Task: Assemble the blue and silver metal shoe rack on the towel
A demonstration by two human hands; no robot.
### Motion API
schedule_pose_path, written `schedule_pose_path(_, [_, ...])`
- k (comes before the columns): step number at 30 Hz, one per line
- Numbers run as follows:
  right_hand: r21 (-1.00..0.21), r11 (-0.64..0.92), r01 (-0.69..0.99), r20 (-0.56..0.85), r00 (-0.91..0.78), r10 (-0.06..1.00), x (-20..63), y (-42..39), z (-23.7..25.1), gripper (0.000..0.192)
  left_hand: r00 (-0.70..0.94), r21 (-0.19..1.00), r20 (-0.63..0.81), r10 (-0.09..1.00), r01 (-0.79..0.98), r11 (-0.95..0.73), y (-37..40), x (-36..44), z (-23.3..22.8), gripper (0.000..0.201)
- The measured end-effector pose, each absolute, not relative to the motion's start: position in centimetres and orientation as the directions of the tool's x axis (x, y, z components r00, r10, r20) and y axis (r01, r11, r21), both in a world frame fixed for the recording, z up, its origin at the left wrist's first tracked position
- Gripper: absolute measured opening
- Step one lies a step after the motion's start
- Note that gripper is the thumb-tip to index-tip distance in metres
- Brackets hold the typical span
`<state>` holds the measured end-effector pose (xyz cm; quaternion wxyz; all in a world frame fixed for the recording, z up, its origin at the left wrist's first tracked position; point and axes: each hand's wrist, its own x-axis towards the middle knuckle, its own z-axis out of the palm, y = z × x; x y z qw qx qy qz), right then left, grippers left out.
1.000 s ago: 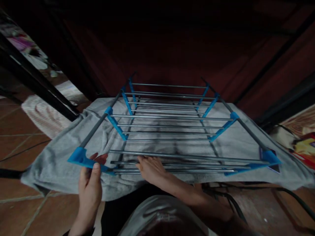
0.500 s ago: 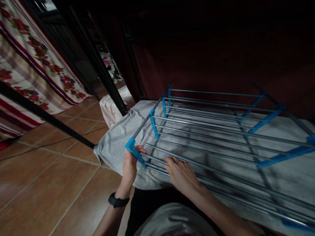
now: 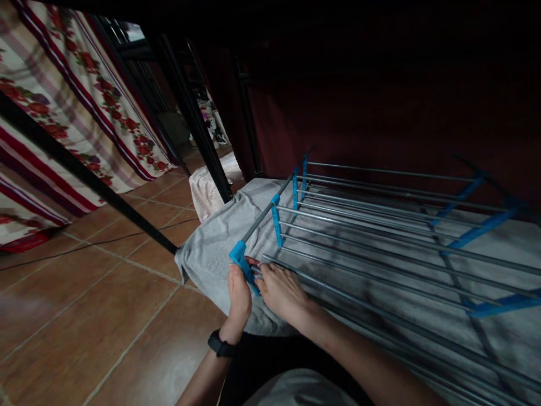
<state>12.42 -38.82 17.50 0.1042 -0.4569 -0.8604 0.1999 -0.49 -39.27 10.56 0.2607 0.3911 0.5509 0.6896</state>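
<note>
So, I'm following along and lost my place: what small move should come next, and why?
Perhaps guide the free bar end to the blue bracket: that end stops short of it, while the left hand holds the bracket and the right hand is close by.

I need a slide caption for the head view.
Left grip on the blue plastic bracket, right grip at slim grey metal rods.

A floral drape (image 3: 91, 96), grey blanket (image 3: 215, 239) and tiled floor (image 3: 101, 310) suggest a home.
</note>
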Motion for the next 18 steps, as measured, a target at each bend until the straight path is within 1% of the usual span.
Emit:
schedule_pose_path(3, [-0.381, 0.508, 0.772, 0.036, -0.537, 0.843, 10.5, -38.5, 17.2, 0.032, -0.587, 0.966, 0.239, 0.774, 0.059, -0.253, -39.2, -0.5, 10.4, 0.067])
schedule_pose_path(7, [-0.331, 0.534, 0.778, 0.022, -0.559, 0.829, 10.1, -38.4, 17.0, 0.035, -0.624, 0.976, 0.198, 0.756, 0.054, -0.211, -39.2, -0.5, 10.1, 0.072])
schedule_pose_path(10, [-0.312, 0.53, 0.788, -0.003, -0.559, 0.829, 10.0, -38.6, 17.2, 0.037, -0.596, 0.981, 0.176, 0.784, 0.036, -0.193, -39.3, -0.3, 10.3, 0.072])
schedule_pose_path(14, [-0.292, 0.537, 0.791, -0.004, -0.563, 0.826, 9.8, -38.9, 17.3, 0.04, -0.584, 0.979, 0.193, 0.788, 0.06, -0.195, -39.6, 0.0, 10.7, 0.07])
schedule_pose_path(18, [-0.308, 0.589, 0.747, 0.026, -0.612, 0.79, 10.4, -38.9, 17.2, 0.039, -0.555, 0.985, 0.135, 0.821, -0.015, -0.172, -39.8, -0.1, 10.5, 0.069])
